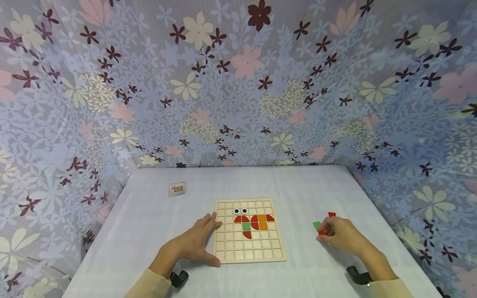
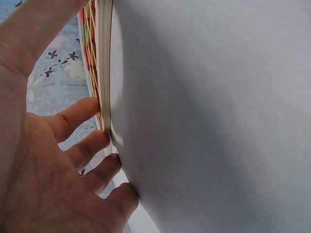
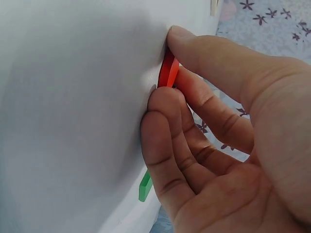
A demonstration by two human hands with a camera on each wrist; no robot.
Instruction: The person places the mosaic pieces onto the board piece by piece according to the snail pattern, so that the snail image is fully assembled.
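Note:
A wooden grid board [image 1: 257, 253] lies on the table, holding two eye pieces [image 1: 240, 211], several red quarter-round pieces [image 1: 247, 234], a green square [image 1: 246, 226] and orange squares [image 1: 263, 225]. My left hand [image 1: 197, 239] is spread along the board's left side; its thumb rests at the near corner and its fingertips touch the edge [image 2: 104, 73]. Off to the right, my right hand [image 1: 344, 236] pinches a red piece [image 3: 168, 70] between thumb and fingers, close over the table. The fingers partly hide that piece. Beside them lies a green piece [image 1: 316, 225].
Just beyond the right hand is another red piece [image 1: 331, 214]. A small picture card [image 1: 177, 189] with a coloured figure on a grid lies at the back left. The white-covered table [image 1: 145, 219] meets flowered cloth [image 1: 238, 103] at the back and sides.

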